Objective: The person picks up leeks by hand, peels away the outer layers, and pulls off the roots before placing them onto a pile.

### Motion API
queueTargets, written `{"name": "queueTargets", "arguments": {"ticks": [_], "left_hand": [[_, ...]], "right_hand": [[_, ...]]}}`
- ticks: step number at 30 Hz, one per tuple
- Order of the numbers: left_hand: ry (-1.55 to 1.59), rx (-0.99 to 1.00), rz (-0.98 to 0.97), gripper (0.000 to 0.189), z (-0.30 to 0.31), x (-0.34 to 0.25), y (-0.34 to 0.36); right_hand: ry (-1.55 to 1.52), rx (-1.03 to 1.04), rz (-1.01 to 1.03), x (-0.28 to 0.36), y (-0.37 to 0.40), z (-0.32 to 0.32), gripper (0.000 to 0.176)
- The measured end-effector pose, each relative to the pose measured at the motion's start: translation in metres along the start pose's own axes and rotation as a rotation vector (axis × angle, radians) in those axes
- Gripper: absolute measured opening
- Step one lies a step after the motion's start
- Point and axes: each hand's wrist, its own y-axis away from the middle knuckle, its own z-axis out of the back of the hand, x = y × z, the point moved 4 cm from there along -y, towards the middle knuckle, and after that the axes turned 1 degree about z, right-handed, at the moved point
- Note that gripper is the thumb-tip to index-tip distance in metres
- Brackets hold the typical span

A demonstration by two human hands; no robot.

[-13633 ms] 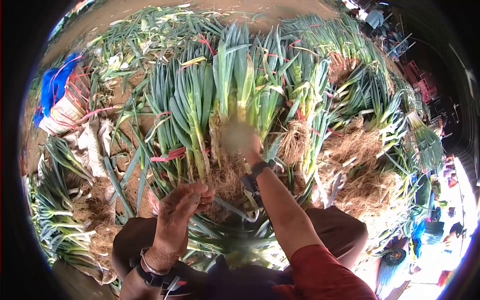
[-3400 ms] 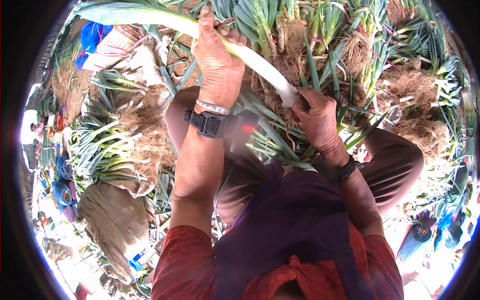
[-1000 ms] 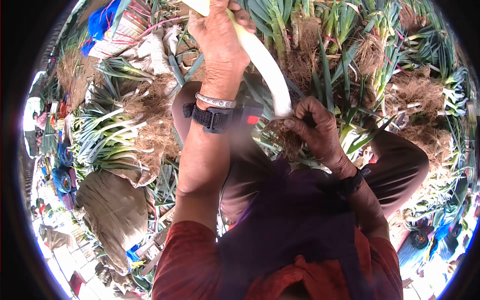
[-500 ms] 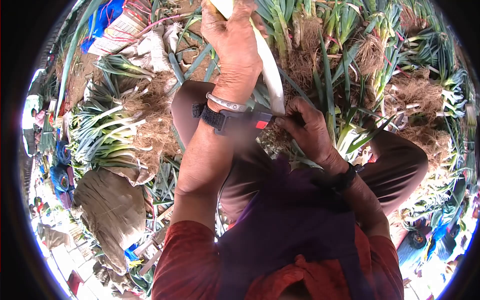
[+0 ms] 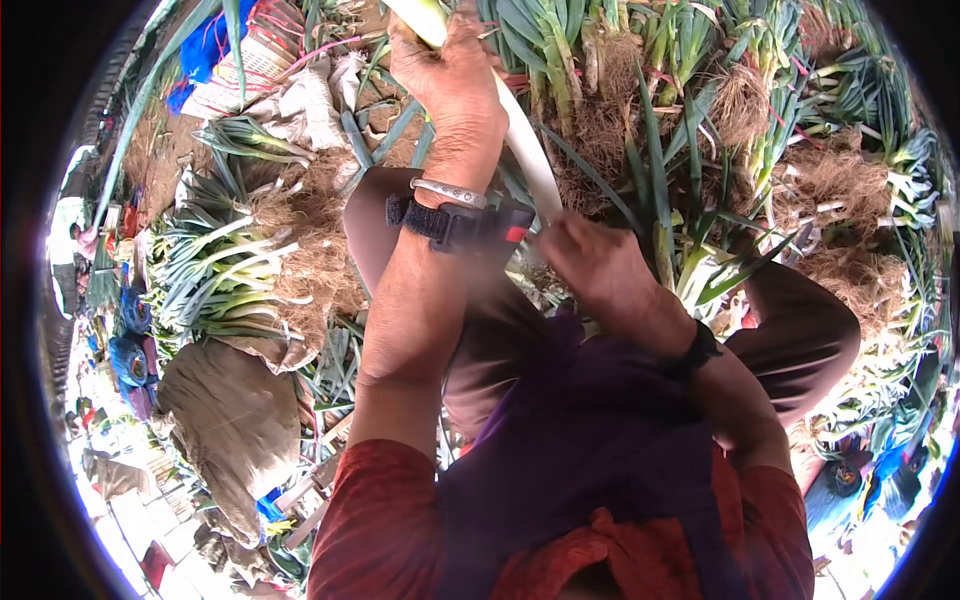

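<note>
My left hand is closed around a long leek, whose white stalk slants down from the top edge toward my lap. At its lower end my right hand has its fingers curled in against the root end. Those fingertips are slightly blurred, and the root tip is hidden behind them. A bangle and a black strapped device sit on my left wrist, and a dark band on the right.
Bundled leeks with matted roots stand in front. A leek pile lies to the left, above a brown cloth. More leeks are heaped to the right. A woven sack with blue plastic lies at the upper left.
My left hand has shifted slightly left and up with the leek. The right hand has turned over, its back now upward, and moved a little left at the root end.
</note>
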Motion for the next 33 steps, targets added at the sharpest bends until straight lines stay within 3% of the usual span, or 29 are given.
{"name": "queueTargets", "arguments": {"ticks": [1, 3, 5, 7, 8, 9, 10, 11, 13, 15, 18, 19, 21, 22, 23, 25, 27, 28, 29, 30, 31, 32, 33], "left_hand": [[0.002, 0.019, -0.074, 0.019, 0.003, 0.002, -0.004], [-0.069, -0.118, 0.046, 0.016, 0.006, 0.008, -0.014], [-0.127, -0.168, 0.075, 0.014, 0.012, 0.008, -0.027], [-0.18, -0.121, 0.024, 0.015, 0.021, 0.004, -0.04], [-0.141, -0.091, 0.048, 0.028, 0.014, -0.001, -0.035], [-0.137, -0.11, 0.028, 0.021, 0.006, -0.007, -0.027], [-0.132, -0.128, 0.008, 0.015, -0.005, -0.012, -0.019], [-0.123, -0.146, -0.017, 0.012, -0.014, -0.015, -0.017], [-0.137, -0.091, 0.006, 0.011, -0.019, -0.002, -0.018], [-0.091, 0.033, -0.022, 0.008, -0.033, -0.001, -0.009], [0.046, 0.032, 0.172, 0.012, -0.047, 0.038, 0.007], [0.17, 0.007, 0.378, 0.012, -0.052, 0.044, 0.013], [0.148, 0.053, 0.411, 0.015, -0.057, 0.031, 0.009], [0.153, 0.032, 0.425, 0.016, -0.045, 0.043, 0.001], [0.103, -0.001, 0.27, 0.016, -0.049, 0.027, -0.001], [-0.072, -0.047, 0.3, 0.011, -0.045, 0.032, -0.013], [-0.076, -0.012, 0.307, 0.013, -0.052, 0.039, -0.009], [0.006, 0.011, 0.306, 0.014, -0.058, 0.043, 0.0], [0.075, 0.042, 0.286, 0.014, -0.065, 0.046, 0.004], [0.008, 0.07, 0.4, 0.016, -0.053, 0.075, 0.008], [0.015, 0.077, 0.451, 0.015, -0.058, 0.089, 0.021], [0.021, 0.083, 0.501, 0.015, -0.064, 0.103, 0.034], [-0.004, 0.126, 0.516, 0.015, -0.085, 0.099, 0.051]], "right_hand": [[0.018, 0.013, 0.076, 0.0, 0.01, -0.004, 0.028], [0.05, 0.075, 0.107, -0.004, 0.038, -0.01, 0.027], [0.068, 0.174, 0.02, -0.019, 0.081, -0.018, 0.026], [0.047, 0.226, -0.097, -0.09, 0.165, -0.061, 0.031], [0.052, 0.481, -0.29, -0.133, 0.2, -0.084, 0.033], [0.053, 0.736, -0.483, -0.162, 0.22, -0.099, 0.036], [0.019, 0.781, -0.689, -0.121, 0.164, -0.045, 0.041], [-0.013, 0.515, -0.484, -0.137, 0.172, -0.049, 0.043], [-0.11, 0.149, -0.318, -0.127, 0.119, -0.017, 0.043], [-0.546, -0.107, -0.516, -0.12, 0.068, 0.007, 0.041], [-0.858, -0.33, -0.516, -0.093, 0.019, 0.005, 0.037], [-0.903, -0.376, -0.473, -0.087, 0.017, 0.0, 0.036], [-0.746, -0.064, -0.596, -0.08, 0.049, -0.039, 0.039], [-0.55, -0.018, -0.419, -0.096, 0.093, -0.09, 0.038], [-0.338, 0.037, -0.263, -0.116, 0.137, -0.125, 0.039], [-0.501, 0.435, -0.551, -0.097, 0.147, -0.064, 0.037], [-0.259, 0.62, -0.716, -0.143, 0.201, -0.095, 0.026], [-0.047, 0.469, -0.516, -0.135, 0.18, -0.057, 0.021], [0.007, 0.208, -0.52, -0.135, 0.162, -0.029, 0.021], [0.065, -0.047, -0.501, -0.131, 0.145, -0.006, 0.022], [-0.208, -0.171, -0.673, -0.132, 0.134, 0.007, 0.032], [-0.103, -0.359, -0.33, -0.139, 0.135, -0.004, 0.041], [-0.411, -0.405, -0.258, -0.131, 0.123, 0.0, 0.04]]}}
